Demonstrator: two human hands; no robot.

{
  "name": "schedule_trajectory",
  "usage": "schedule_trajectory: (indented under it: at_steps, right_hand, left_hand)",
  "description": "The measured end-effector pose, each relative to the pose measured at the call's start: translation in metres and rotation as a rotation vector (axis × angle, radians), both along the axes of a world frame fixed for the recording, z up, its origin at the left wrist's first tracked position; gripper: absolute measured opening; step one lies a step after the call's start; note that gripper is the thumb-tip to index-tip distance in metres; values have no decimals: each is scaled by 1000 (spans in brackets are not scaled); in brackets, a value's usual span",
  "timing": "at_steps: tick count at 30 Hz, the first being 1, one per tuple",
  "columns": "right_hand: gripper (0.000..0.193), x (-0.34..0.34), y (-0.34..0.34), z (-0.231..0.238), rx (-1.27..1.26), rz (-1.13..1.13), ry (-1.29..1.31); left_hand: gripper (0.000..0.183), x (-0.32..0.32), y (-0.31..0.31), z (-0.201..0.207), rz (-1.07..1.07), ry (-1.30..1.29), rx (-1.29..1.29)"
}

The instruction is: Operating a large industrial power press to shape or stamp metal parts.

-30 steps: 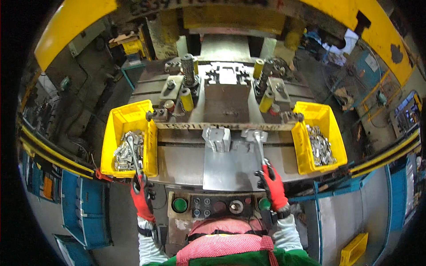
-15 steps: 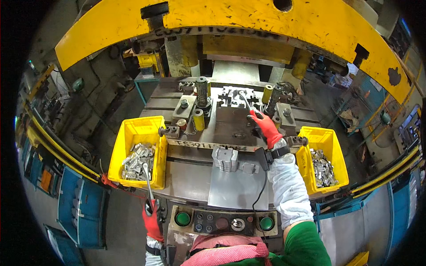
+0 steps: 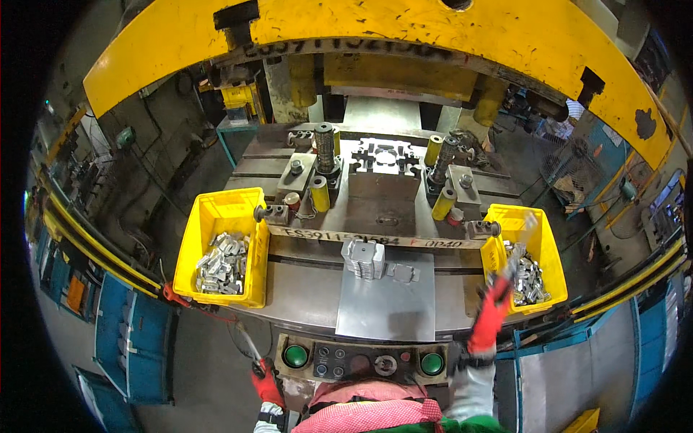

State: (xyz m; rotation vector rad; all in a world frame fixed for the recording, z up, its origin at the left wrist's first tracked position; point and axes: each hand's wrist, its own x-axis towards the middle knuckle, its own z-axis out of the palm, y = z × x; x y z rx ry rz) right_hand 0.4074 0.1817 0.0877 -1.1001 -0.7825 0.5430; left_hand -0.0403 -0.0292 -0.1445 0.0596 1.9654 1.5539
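My left hand [image 3: 267, 384], in a red glove, is closed round the handle of a slim silver rod-shaped tool [image 3: 247, 339]. It is low, left of the control panel, and the tool points up and left. My right hand [image 3: 492, 317], also red-gloved and smeared by motion, grips a second rod-shaped tool [image 3: 514, 261] at the right yellow bin [image 3: 552, 249]. That tool reaches over the bin's small metal parts [image 3: 533, 287]; a blurred pale shape shows near its far end. The lower die [image 3: 385, 156] bears no hand or tool.
A stack of metal parts [image 3: 362, 260] and a single flat part [image 3: 403, 273] lie on a steel plate [image 3: 386, 314]. A left yellow bin [image 3: 186, 249] holds small parts. Guide posts [image 3: 323, 148] flank the die; the yellow press frame [image 3: 404, 22] arches above. Green buttons [image 3: 295, 355] sit on the panel.
My right hand has swung with its tool from the die back to the right bin. My left hand has drawn its tool down and out of the left bin.
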Motion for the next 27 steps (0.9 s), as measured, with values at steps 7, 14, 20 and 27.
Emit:
schedule_trajectory:
  at_steps: [7,14,20,27]
  right_hand:
    - [53,107,-145,-162,-997,-201,-118]
    - [95,67,-128,-283,-1273,243,-481]
    - [89,69,-132,-261,-1320,236,-540]
    - [75,74,-133,-290,-1299,122,-646]
  left_hand:
    - [36,-27,29,-80,-357,-73,-64]
    - [90,-22,85,-41,-770,282,-560]
    - [114,5,98,-5,-802,347,-633]
    - [117,-9,92,-35,-766,353,-653]
